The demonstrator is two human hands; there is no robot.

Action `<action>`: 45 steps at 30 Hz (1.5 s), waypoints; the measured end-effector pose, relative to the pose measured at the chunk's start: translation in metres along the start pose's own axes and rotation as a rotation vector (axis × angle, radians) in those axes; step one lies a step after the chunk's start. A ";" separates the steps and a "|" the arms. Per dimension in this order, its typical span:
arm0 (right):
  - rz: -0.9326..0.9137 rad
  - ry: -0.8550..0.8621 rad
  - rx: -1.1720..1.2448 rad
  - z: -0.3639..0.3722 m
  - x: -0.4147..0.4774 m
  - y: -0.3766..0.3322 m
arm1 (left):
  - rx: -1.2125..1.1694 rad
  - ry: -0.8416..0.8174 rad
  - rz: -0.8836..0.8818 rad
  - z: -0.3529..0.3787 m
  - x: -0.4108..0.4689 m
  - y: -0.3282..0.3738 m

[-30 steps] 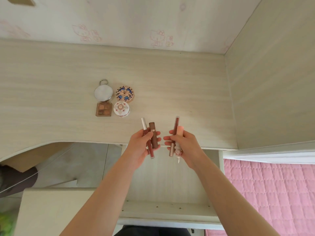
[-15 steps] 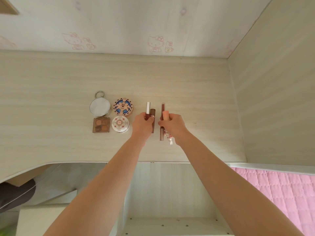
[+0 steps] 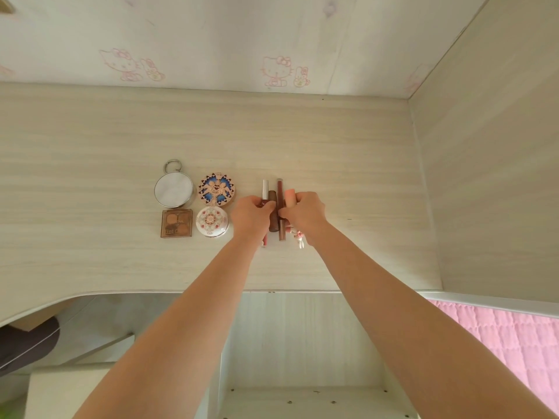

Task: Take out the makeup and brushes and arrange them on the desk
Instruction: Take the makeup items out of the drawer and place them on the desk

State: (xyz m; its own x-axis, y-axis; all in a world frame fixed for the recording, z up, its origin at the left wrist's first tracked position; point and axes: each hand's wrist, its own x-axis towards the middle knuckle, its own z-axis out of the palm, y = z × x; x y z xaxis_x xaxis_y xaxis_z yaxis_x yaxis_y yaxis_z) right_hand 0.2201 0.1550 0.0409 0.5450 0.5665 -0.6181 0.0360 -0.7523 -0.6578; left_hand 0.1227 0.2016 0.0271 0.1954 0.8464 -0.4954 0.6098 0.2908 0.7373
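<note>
Pale wood desk (image 3: 348,164) — on it a round mirror (image 3: 173,189) beside a blue compact (image 3: 216,189), a brown palette (image 3: 176,223) and a white compact (image 3: 212,221) just below them. Right of those, four tubes (image 3: 273,213) lie side by side — probably lip products.

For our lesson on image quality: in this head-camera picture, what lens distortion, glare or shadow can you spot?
Head view: the wide angle bows the pale wooden desk edge and stretches the forearms; soft, even daylight; the round silver mirror compact shows a washed-out reflection; only faint shadows under the hands, left and right.
</note>
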 end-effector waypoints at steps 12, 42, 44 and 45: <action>0.001 -0.014 -0.056 -0.002 -0.005 0.003 | 0.116 0.061 0.026 -0.005 0.003 -0.001; -0.161 0.075 -0.234 -0.019 0.007 0.004 | 0.291 0.094 0.140 -0.009 -0.008 -0.002; -0.177 0.068 -0.258 -0.021 0.007 0.010 | 0.292 0.092 0.156 -0.011 -0.015 -0.005; -0.183 0.061 -0.262 -0.022 0.005 0.013 | 0.299 0.086 0.164 -0.012 -0.018 -0.006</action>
State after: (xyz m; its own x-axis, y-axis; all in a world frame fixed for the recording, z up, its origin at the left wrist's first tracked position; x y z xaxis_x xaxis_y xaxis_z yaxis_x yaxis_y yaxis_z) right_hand 0.2418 0.1407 0.0388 0.5582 0.6853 -0.4678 0.3483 -0.7053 -0.6175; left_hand 0.1062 0.1898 0.0370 0.2519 0.9092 -0.3316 0.7759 0.0151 0.6307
